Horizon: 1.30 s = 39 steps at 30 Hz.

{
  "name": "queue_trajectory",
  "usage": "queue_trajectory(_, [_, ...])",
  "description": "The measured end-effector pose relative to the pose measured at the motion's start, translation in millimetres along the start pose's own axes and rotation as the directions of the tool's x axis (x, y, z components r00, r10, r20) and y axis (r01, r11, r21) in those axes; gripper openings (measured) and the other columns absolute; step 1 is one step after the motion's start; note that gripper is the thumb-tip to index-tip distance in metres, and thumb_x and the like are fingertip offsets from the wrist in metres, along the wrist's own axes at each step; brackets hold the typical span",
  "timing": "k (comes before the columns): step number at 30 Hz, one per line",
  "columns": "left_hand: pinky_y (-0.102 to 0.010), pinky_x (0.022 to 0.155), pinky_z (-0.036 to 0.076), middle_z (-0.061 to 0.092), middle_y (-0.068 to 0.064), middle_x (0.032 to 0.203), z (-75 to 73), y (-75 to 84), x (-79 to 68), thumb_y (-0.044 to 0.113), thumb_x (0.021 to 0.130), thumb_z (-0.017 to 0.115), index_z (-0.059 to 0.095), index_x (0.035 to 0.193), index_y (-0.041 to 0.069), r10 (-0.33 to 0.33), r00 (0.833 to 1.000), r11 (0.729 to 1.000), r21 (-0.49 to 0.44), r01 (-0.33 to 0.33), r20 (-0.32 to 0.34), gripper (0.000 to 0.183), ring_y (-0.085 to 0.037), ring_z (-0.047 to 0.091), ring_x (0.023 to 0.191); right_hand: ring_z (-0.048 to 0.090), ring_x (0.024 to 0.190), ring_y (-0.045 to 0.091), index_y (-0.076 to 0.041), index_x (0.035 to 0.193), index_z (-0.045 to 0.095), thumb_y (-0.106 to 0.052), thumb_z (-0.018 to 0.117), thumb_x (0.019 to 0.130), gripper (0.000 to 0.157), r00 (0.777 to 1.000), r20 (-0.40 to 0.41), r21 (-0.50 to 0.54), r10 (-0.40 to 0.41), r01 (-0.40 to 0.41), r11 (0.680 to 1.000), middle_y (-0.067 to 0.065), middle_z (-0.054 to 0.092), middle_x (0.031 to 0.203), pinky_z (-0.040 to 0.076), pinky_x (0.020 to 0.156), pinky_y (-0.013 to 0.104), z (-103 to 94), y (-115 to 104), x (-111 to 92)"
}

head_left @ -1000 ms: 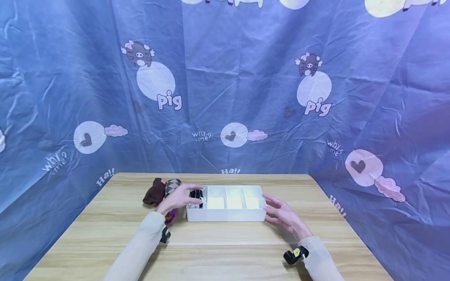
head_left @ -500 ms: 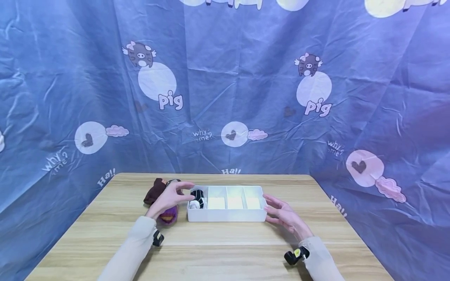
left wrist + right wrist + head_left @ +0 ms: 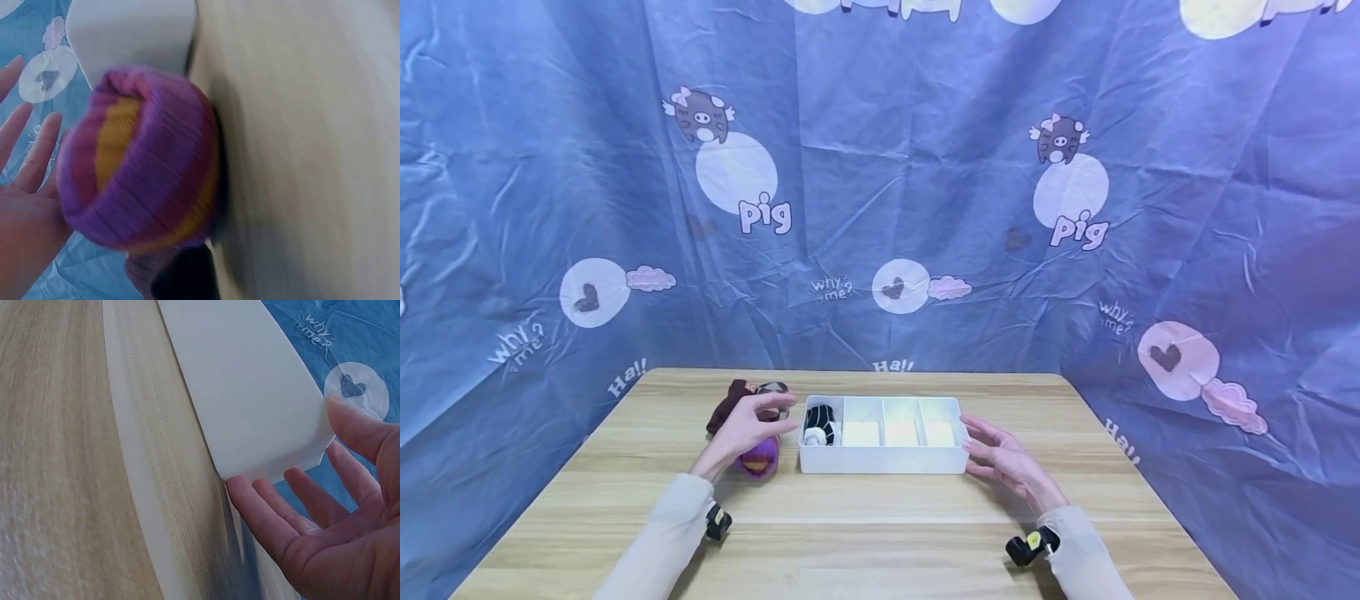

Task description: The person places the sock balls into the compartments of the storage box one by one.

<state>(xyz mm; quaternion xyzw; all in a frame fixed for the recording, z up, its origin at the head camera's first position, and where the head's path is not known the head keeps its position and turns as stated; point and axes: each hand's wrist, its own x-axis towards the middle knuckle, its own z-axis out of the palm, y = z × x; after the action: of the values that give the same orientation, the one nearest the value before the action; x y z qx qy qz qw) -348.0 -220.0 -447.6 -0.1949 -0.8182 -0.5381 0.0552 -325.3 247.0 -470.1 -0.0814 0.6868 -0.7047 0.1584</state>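
Blue cloth (image 3: 850,192) hangs beyond a wooden table (image 3: 880,542) bearing a white four-compartment box (image 3: 883,460). At its 3 o'clock end, the right hand (image 3: 1011,468) touches it, fingers spread; at 9 o'clock, the left hand (image 3: 747,427) is wide-fingered. By that hand: a brown bundle (image 3: 732,397) at 11 o'clock, a purple striped bundle (image 3: 760,458) at 5. A black-and-white bundle (image 3: 822,425) lies in the box's 9 o'clock compartment.

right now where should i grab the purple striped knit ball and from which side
Probably around the bulging middle of the purple striped knit ball, coming from the near side: its rounded body faces that way, bare table lies in front of it, and a gap separates it from the white box on its right.
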Motion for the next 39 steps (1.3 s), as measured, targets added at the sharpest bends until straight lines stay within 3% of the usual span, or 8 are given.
queue_trajectory(6, [-0.033,0.094,0.052,0.064,-0.022,0.126,-10.4,-12.2,-7.5,0.016,0.079,0.081,0.065,0.123,-0.002,-0.009,1.0,0.998,-0.069,0.009,-0.012,0.05,-0.046,0.058,0.115,0.062,0.111,0.018,-0.005,0.155,0.021,-0.011,0.059,0.097,0.069,1.0,-0.004,0.003,0.004,-0.004,1.0,0.029,0.017,0.159,0.051,0.098,0.042,-0.2,0.2,0.0])
queue_trajectory(12, [-0.043,0.097,0.049,0.065,-0.023,0.122,-19.6,-18.1,-15.8,0.014,0.077,0.083,0.066,0.12,-0.003,-0.025,1.0,1.0,-0.018,0.026,0.009,0.05,-0.041,0.056,0.117,0.061,0.112,0.018,-0.005,0.155,0.02,-0.011,0.059,0.098,0.07,1.0,0.003,0.01,0.004,-0.004,1.0,0.029,0.016,0.159,0.051,0.099,0.042,-0.7,0.0,0.8])
queue_trajectory(20, [-0.021,0.087,0.049,0.059,-0.03,0.128,-26.6,-23.8,-23.8,0.012,0.078,0.08,0.062,0.125,-0.004,-0.068,0.993,0.997,-0.027,0.071,0.101,0.052,-0.042,0.055,0.117,0.062,0.111,0.018,-0.005,0.155,0.021,-0.011,0.059,0.097,0.07,1.0,-0.009,0.014,0.007,-0.007,1.0,0.029,0.016,0.159,0.052,0.098,0.042,-1.0,-0.5,1.4])
queue_trajectory(30, [-0.025,0.082,0.051,0.06,-0.026,0.127,-27.1,-24.8,-26.2,0.012,0.079,0.08,0.057,0.128,-0.006,-0.111,0.979,0.994,0.004,0.112,0.171,0.057,-0.024,0.055,0.109,0.061,0.113,0.019,-0.006,0.155,0.021,-0.012,0.06,0.097,0.07,1.0,-0.011,0.011,0.013,-0.013,1.0,0.028,0.016,0.159,0.051,0.099,0.043,-0.7,-1.3,2.4])
queue_trajectory(39, [-0.031,0.08,0.052,0.057,-0.026,0.128,-28.8,-21.1,-23.7,0.009,0.077,0.08,0.06,0.125,-0.002,-0.114,0.968,0.994,0.026,0.111,0.224,0.054,-0.026,0.055,0.105,0.061,0.112,0.018,-0.006,0.155,0.021,-0.013,0.061,0.097,0.071,1.0,-0.011,0.011,0.019,-0.019,1.0,0.028,0.015,0.16,0.052,0.098,0.042,-1.9,-2.2,2.3])
